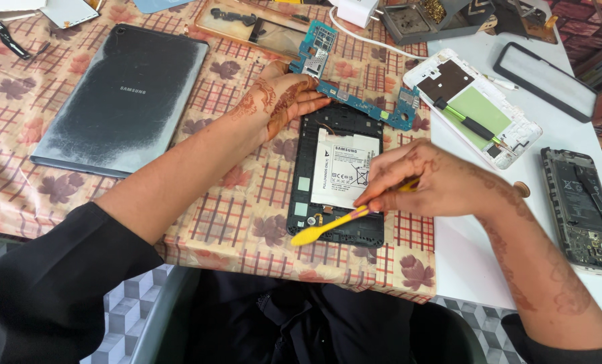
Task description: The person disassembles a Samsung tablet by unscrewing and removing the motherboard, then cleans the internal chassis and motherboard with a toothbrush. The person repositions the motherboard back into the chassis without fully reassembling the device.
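Observation:
An opened black tablet frame [299, 226] with a white battery [345, 168] lies on the patterned cloth. My left hand [281, 98] holds a blue circuit board [355, 101] lifted off the frame's top edge. My right hand [426, 182] grips a yellow plastic pry tool [321, 229], whose flat end lies over the frame's lower left corner.
A grey tablet back cover [122, 98] lies at the left. Right of the frame sit an opened white phone [479, 108] with a green part, a black screen piece [547, 81] and another opened phone [584, 209]. A charger and parts tray stand at the back.

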